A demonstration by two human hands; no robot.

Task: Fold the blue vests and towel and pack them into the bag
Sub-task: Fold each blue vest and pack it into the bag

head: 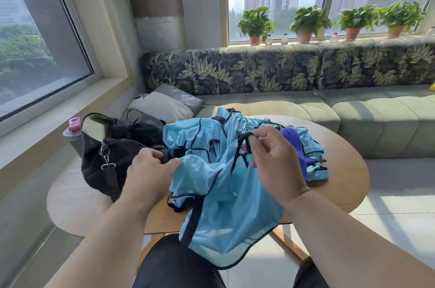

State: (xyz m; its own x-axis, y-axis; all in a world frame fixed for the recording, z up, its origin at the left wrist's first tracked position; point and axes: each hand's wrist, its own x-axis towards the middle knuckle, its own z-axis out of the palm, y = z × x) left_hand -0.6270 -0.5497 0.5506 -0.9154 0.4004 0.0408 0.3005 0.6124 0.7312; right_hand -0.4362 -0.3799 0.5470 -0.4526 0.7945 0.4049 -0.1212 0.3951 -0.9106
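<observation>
A light blue vest (223,205) with dark trim hangs from both my hands over the near edge of the wooden table (341,184). My left hand (150,170) pinches its fabric at the left. My right hand (275,158) grips its dark strap, lifted a little higher. More light blue vests (200,134) lie crumpled in a heap behind. A darker blue towel (294,146) rests on the heap at the right, partly hidden by my right hand. The black bag (106,160) sits on the table's left side, beside my left hand.
A pink-capped bottle (74,130) stands behind the bag near the window ledge. A green sofa (353,113) with a grey cushion (164,104) runs behind the table. Potted plants (308,21) line the far sill. Tiled floor lies to the right.
</observation>
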